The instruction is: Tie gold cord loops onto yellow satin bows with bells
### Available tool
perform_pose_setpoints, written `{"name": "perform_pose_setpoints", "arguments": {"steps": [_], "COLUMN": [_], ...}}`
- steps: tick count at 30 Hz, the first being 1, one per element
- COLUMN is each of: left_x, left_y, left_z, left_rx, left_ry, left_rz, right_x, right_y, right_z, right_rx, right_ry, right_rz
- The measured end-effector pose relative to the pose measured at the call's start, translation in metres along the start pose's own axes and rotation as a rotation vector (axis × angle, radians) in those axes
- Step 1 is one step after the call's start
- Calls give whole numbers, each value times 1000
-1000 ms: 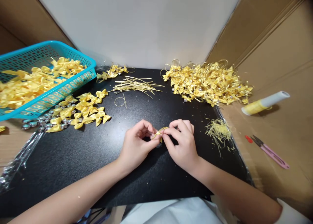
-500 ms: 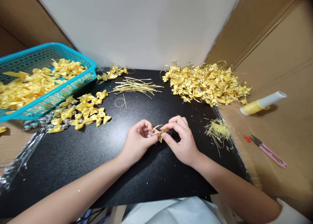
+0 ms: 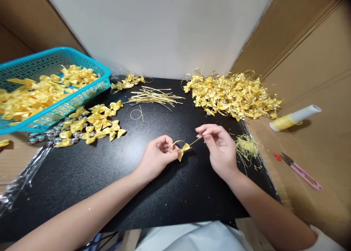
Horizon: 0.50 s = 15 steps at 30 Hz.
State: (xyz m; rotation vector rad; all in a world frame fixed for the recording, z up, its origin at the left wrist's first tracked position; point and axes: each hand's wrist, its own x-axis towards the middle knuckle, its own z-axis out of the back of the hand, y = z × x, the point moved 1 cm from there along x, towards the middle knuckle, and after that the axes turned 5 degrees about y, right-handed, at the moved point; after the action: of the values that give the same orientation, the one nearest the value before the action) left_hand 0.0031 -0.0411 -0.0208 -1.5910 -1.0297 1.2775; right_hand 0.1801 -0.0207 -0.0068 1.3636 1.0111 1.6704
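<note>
My left hand [image 3: 157, 154] pinches a yellow ribbon bow [image 3: 184, 151] between thumb and fingers, above the black table [image 3: 117, 181]. A thin gold loop [image 3: 177, 143] arches up from the bow, beside the left fingertips. Up and to the right of the bow, my right hand [image 3: 219, 147] is closed on a gold cord [image 3: 195, 141], which runs taut from the bow to its fingertips. Part of the loop is hidden behind the left thumb and fingers.
A turquoise basket [image 3: 108, 75] of yellow bows stands left, with beaded bows [image 3: 94, 123] beside it. Gold cords [image 3: 153, 97] lie at the back, near a large heap of bows [image 3: 233, 94]. On the right are thread scraps [image 3: 246, 147], pink-handled snips [image 3: 304, 174] and a thread tube [image 3: 296, 117].
My right hand has moved right, away from the bow, drawing the cord out straight. My left hand stays nearly in place with the bow, which now shows more fully.
</note>
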Motion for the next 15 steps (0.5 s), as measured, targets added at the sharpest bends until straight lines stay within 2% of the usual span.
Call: {"name": "perform_pose_setpoints", "arguments": {"steps": [5,10,15], "left_x": [0,0,0], "left_y": [-1,-2,-2], "left_z": [0,1,1], "left_rx": [11,40,57], "left_ry": [26,33,31], "left_rz": [13,24,34], "right_x": [-1,-1,-2], "right_y": [0,-2,0], "right_z": [0,1,0], "right_rx": [139,75,110], "right_ry": [-8,-35,-26], "right_rz": [-99,-75,-56]}}
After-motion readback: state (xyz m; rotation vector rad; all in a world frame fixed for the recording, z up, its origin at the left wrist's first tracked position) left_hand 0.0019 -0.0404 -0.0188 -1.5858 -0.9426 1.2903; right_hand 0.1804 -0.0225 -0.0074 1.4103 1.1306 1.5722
